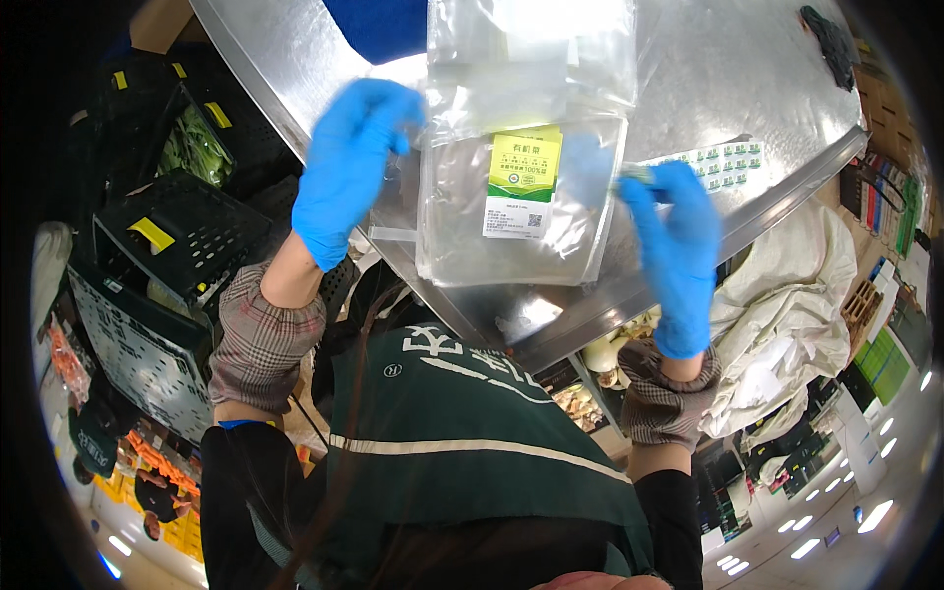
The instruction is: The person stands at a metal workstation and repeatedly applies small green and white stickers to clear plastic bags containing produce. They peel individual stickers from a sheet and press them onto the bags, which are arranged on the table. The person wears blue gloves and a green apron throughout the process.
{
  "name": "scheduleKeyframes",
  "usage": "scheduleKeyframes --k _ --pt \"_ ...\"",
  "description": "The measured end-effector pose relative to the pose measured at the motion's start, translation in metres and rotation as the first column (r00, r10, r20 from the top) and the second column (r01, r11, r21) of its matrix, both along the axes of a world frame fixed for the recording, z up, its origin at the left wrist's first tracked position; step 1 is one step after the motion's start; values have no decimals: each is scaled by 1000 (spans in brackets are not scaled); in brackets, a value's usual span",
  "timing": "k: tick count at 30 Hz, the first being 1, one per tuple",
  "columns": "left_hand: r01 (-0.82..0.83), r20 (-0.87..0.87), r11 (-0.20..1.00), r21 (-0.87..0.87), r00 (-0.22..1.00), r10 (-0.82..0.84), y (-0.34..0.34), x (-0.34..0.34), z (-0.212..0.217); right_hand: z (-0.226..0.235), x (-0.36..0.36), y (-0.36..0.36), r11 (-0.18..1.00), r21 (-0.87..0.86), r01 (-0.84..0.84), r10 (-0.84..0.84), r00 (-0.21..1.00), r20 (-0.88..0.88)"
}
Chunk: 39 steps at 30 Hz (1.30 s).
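Observation:
A clear plastic bag (pixel 455 246) lies flat on the metal table, with a green, yellow and white label (pixel 521 187) on its front. My left hand (pixel 346 167), in a blue glove, is beside the bag's upper left edge. Its fingers curl inward, and whatever they pinch is hidden. At the bag's right edge, my right hand (pixel 680 251), gloved the same way, has thumb and fingers drawn together around a small greenish bit that is too blurred to name. Just beyond those fingers lies a sheet of small green-and-white stickers (pixel 728 167).
More clear bags (pixel 531 59) lie at the table's far side, near a blue cloth (pixel 379 25). The metal table's rim (pixel 787 202) runs close by my right arm. Black crates (pixel 147 324) stand at left, one holding leafy greens (pixel 197 146). White sacking (pixel 787 305) hangs at right.

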<state>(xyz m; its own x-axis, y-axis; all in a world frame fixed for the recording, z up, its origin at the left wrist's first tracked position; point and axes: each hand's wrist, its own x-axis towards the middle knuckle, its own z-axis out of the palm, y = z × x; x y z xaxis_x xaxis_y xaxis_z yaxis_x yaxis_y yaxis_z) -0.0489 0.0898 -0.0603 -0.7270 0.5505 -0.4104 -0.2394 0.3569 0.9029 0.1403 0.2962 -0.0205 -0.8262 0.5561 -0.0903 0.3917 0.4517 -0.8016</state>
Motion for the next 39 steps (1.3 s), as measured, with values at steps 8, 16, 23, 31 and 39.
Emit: scheduleKeyframes --k 8,16,23,31,39 --pt "635 -590 710 -306 459 -664 -6 26 -13 -54 -11 -19 683 589 -433 243 894 376" --pt "377 -124 926 -33 918 -378 -5 5 -13 8 -2 6 900 -185 395 -390 919 67" --pt "645 -638 721 -254 448 -626 -3 14 2 -51 -9 -32 797 465 -385 257 913 316" --pt "594 -475 774 -218 629 -616 1 6 -14 -23 3 44 945 -29 325 -302 905 299" --pt "-133 -688 929 344 638 346 68 -27 31 -72 83 171 703 654 280 -464 877 124"
